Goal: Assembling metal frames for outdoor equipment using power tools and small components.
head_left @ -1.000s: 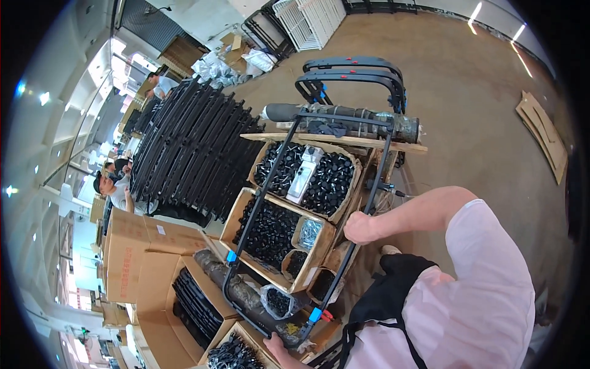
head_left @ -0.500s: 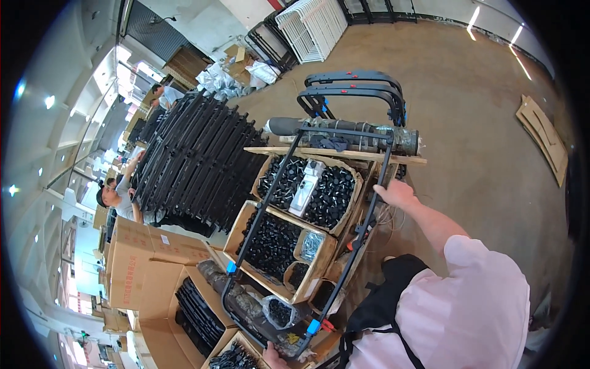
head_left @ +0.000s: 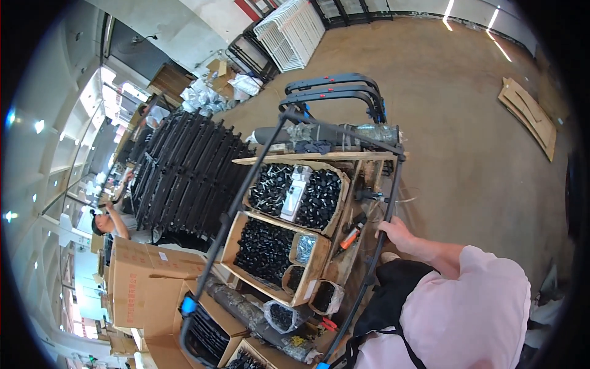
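Wooden table (head_left: 344,258) carries cardboard boxes (head_left: 265,251) (full of black parts (head_left: 264,246)).

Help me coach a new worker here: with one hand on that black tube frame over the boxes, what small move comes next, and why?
Probably bring the left hand onto the bent black metal tube frame too. Only the right hand grips its right rail, and the frame spans the cardboard boxes of small black parts, so one hand would likely tilt it.
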A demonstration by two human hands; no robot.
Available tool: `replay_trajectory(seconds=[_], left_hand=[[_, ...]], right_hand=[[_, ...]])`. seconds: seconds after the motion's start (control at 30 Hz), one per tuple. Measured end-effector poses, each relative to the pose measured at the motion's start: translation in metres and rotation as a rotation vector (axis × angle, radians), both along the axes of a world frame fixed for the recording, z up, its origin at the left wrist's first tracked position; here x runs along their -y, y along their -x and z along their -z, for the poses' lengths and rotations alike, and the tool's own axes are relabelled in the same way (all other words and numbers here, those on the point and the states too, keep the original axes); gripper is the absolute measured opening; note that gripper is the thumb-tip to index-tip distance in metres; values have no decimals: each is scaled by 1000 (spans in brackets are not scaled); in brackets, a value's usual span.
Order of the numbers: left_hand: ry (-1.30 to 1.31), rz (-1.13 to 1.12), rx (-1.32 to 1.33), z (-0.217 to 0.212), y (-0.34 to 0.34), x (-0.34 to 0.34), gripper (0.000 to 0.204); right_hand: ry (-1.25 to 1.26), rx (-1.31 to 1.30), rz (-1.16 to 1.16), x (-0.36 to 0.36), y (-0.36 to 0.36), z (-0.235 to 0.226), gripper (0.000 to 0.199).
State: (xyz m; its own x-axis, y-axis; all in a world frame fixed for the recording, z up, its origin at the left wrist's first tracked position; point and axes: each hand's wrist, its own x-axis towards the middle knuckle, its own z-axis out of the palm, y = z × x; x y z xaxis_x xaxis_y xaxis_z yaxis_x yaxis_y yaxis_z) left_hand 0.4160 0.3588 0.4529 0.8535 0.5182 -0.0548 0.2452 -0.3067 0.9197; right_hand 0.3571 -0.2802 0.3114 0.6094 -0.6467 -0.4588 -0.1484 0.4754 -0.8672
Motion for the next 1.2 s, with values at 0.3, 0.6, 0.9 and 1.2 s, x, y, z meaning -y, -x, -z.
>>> replay_trajectory(seconds=[0.3, 0.6, 0.9, 1.2], left_hand=[[473, 876, 318, -121, -57, 175, 20], [807, 1400, -208, -175, -31, 574, 44], [613, 1567, -312, -33, 28, 914, 28], [482, 1416, -308, 50, 10, 1002, 28]], right_hand=[[-305, 124, 595, 65, 77, 22, 18], [-622, 414, 589, 203, 181, 124, 74], [-994, 353, 647, 322, 124, 160, 42], [-1013, 361, 666, 375, 93, 252, 14]])
